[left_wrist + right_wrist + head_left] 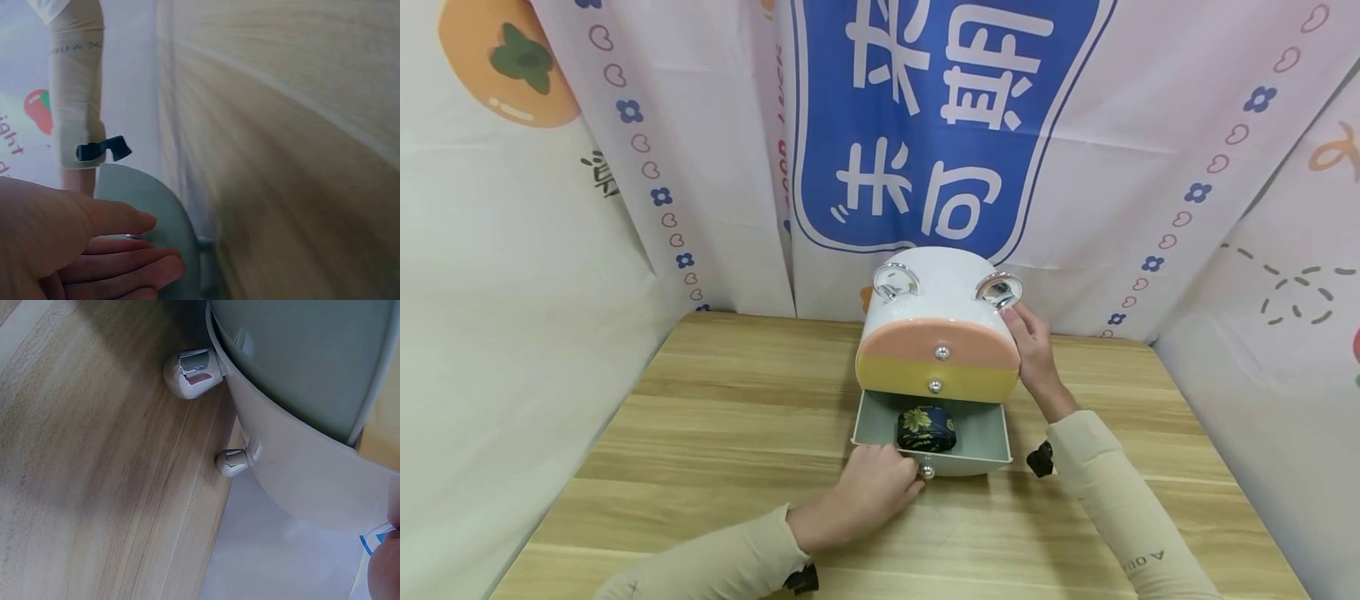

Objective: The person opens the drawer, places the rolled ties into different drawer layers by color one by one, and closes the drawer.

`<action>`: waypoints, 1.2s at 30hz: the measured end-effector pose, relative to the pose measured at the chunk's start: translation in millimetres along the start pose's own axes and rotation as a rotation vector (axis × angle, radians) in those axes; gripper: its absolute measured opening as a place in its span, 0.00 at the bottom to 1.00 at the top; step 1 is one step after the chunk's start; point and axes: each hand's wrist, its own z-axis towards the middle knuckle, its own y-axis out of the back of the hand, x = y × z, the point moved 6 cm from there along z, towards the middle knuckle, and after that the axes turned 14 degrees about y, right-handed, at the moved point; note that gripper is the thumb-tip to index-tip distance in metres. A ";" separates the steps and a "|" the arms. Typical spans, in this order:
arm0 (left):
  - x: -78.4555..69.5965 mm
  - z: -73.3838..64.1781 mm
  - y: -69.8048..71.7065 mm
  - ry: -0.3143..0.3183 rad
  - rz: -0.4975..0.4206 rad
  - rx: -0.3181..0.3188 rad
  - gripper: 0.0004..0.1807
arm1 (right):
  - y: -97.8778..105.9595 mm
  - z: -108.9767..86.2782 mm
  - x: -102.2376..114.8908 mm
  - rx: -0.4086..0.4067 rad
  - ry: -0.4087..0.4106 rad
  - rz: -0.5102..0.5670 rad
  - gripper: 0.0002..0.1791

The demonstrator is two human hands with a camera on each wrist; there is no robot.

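Observation:
A small frog-shaped drawer box (940, 287) stands on the table, with a white shell and ring-shaped chrome ears. Its bottom grey-green drawer (981, 433) is pulled out, below a peach drawer and a yellow one. Inside lies a rolled dark blue cloth (927, 428) with a yellow-green leaf pattern. My left hand (872, 487) is at the drawer front, thumb and fingers pinching the round silver knob (927, 472). My right hand (1033, 350) grips the box's right side, its thumb beside the right ear (1000, 289). The right wrist view shows only fingertips (384, 569) at its edge.
The wooden table (737, 400) runs around the box. Printed white curtains (722, 167) hang behind and at both sides. Rounded silver feet (194, 374) hold the box off the tabletop. A black strap (1041, 459) hangs at the right sleeve.

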 end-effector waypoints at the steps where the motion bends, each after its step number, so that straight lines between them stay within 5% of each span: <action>1: -0.4 -0.2 -2.6 0.001 0.009 -0.017 0.22 | 0.3 -0.2 -1.1 0.000 -0.003 0.002 0.17; 9: -0.5 -0.6 -14.9 0.021 0.029 -0.147 0.22 | -0.8 -0.3 -3.5 -0.001 -0.005 0.013 0.17; 18: 2.1 2.1 -21.8 0.043 -0.070 -0.078 0.22 | -3.4 -1.4 3.3 0.004 0.002 -0.003 0.18; 36: 6.8 20.4 -25.7 0.072 -0.169 -0.138 0.20 | 5.0 -2.0 -15.8 -0.002 -0.022 0.017 0.18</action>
